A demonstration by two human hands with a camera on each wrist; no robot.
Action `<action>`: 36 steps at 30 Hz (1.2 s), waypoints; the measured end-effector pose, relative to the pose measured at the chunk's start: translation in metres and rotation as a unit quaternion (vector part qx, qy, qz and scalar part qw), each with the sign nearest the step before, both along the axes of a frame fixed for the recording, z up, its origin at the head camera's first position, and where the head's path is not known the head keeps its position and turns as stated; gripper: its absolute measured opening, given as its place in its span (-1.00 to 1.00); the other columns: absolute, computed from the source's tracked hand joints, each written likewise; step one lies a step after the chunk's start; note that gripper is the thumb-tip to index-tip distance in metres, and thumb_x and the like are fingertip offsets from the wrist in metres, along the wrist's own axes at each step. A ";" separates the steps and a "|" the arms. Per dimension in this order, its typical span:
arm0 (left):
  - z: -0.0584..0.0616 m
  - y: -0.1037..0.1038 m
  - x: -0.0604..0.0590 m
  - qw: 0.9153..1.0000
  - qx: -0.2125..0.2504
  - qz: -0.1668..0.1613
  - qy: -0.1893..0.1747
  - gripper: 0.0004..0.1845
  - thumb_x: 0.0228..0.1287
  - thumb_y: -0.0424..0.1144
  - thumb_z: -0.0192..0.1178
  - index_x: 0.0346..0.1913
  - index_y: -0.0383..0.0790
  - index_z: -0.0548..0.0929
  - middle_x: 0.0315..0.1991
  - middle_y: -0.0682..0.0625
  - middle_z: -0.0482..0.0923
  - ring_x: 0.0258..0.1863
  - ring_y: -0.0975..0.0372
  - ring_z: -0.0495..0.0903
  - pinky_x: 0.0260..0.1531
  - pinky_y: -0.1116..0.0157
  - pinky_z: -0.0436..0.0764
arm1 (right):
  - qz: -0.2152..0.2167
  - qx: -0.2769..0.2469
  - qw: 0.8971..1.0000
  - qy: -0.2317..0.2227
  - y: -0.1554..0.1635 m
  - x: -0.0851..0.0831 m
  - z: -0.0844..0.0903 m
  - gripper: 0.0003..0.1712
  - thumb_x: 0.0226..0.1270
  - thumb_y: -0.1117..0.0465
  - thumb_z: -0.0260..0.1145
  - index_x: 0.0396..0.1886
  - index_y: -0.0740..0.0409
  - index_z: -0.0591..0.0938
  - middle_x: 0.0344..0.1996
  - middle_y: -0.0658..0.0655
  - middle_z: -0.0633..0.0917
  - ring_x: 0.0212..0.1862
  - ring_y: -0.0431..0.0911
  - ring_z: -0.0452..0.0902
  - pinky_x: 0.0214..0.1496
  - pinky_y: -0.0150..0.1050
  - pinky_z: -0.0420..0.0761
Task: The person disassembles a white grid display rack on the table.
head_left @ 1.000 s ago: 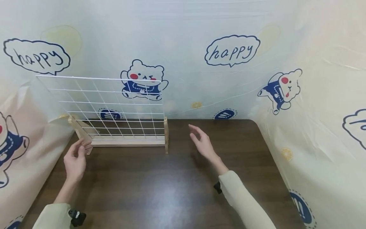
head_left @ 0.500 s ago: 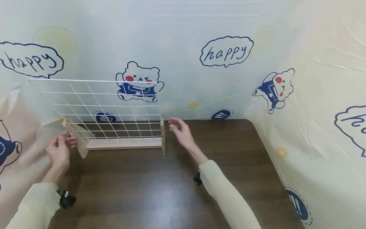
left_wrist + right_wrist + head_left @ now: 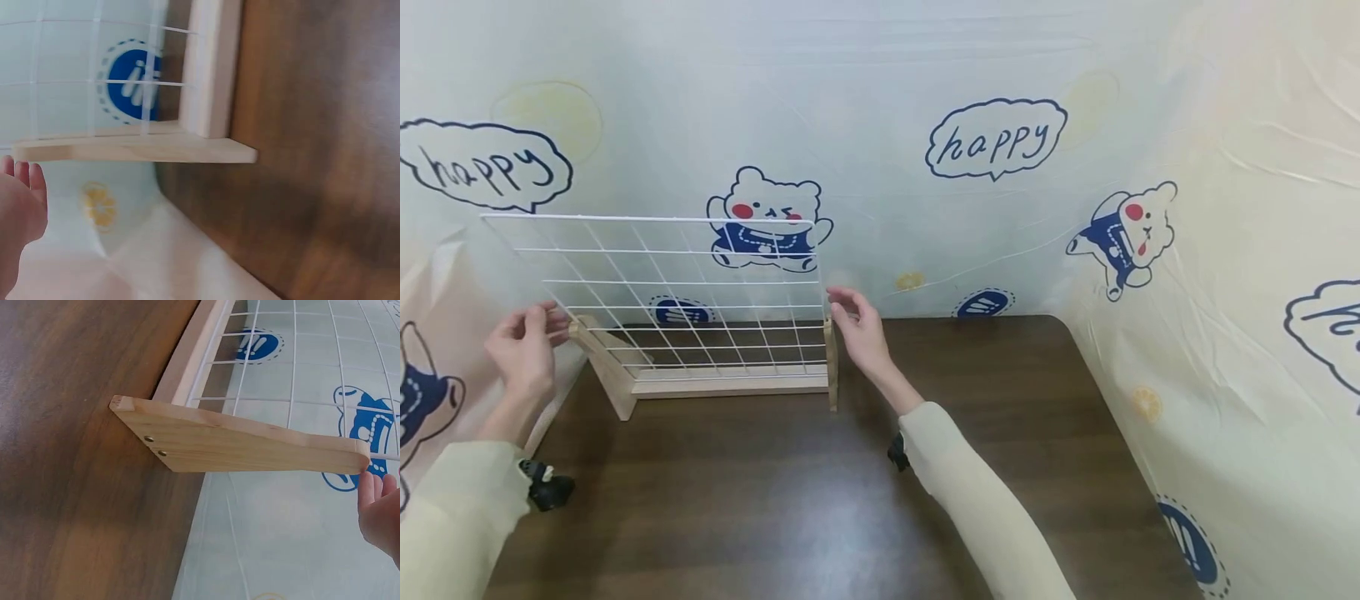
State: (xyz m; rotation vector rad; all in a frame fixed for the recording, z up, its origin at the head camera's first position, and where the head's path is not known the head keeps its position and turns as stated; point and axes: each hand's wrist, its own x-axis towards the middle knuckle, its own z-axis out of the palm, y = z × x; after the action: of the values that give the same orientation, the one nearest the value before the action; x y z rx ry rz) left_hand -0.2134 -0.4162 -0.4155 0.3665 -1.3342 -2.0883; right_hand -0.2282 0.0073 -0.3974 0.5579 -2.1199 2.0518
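Observation:
A white wire grid rack [image 3: 700, 283] on a pale wooden base [image 3: 730, 382] stands at the back left of the table, leaning backward. Beside the upper end of its left wooden side panel [image 3: 604, 367] is my left hand [image 3: 526, 354], fingers relaxed and bent slightly. My right hand [image 3: 861, 337] reaches to the top of the right side panel [image 3: 832, 362], thumb and fingers apart. In the right wrist view, the fingertips of the hand [image 3: 381, 515] come right at the panel's rounded tip, and two screw heads [image 3: 155, 445] show lower on it. Neither hand grips anything.
The dark brown wooden table [image 3: 985, 433] extends in front and to the right of the rack. A pale printed curtain [image 3: 880, 125] with cartoon bears surrounds the table at the back and sides. Black wrist cameras [image 3: 550, 490] sit at the sleeve cuffs.
My left hand has moved left and away from me, past the rack's left side. My right hand has come left to the rack's right side. The rack stands where it was.

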 end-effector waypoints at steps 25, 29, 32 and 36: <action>0.008 -0.016 -0.004 0.973 -0.020 -0.212 0.085 -0.79 0.38 -0.55 0.00 -0.08 -0.60 0.61 -0.28 -0.24 0.72 -0.24 0.12 0.75 -0.08 0.32 0.64 | -0.003 0.067 0.997 -0.024 -0.013 -0.036 -0.020 -0.75 0.43 0.29 0.20 -0.08 0.39 0.67 -0.14 0.31 0.71 -0.09 0.11 0.64 -0.07 -0.39 0.66; 0.006 -0.018 -0.004 0.977 -0.041 -0.200 0.065 -0.80 0.40 -0.52 -0.01 -0.14 -0.55 0.63 -0.31 -0.17 0.74 -0.28 0.18 0.75 -0.09 0.39 0.64 | 0.011 0.082 0.996 -0.010 -0.013 -0.030 -0.014 -0.74 0.46 0.31 0.16 -0.09 0.44 0.65 -0.15 0.37 0.70 -0.09 0.15 0.62 -0.09 -0.32 0.67; 0.004 -0.019 -0.005 0.977 -0.072 -0.192 0.050 -0.79 0.43 -0.49 -0.03 -0.18 -0.50 0.63 -0.33 -0.11 0.74 -0.30 0.22 0.75 -0.10 0.45 0.64 | 0.033 0.088 0.996 0.001 -0.011 -0.022 -0.001 -0.74 0.48 0.36 0.10 -0.09 0.52 0.60 -0.16 0.44 0.68 -0.05 0.23 0.61 -0.03 -0.16 0.68; 0.006 -0.016 -0.007 0.979 -0.085 -0.182 0.036 -0.79 0.44 -0.46 -0.04 -0.21 -0.47 0.61 -0.35 -0.08 0.73 -0.32 0.25 0.75 -0.11 0.47 0.64 | 0.048 0.093 0.995 -0.007 -0.007 -0.013 0.013 -0.74 0.49 0.38 0.07 -0.07 0.55 0.57 -0.13 0.46 0.66 -0.01 0.26 0.59 0.06 -0.04 0.64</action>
State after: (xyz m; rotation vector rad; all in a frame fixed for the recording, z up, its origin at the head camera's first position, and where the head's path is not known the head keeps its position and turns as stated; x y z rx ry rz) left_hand -0.2207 -0.4321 -0.4098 -0.0300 -1.6176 -2.2297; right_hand -0.2410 -0.0001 -0.3849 0.6831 -2.3513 1.9219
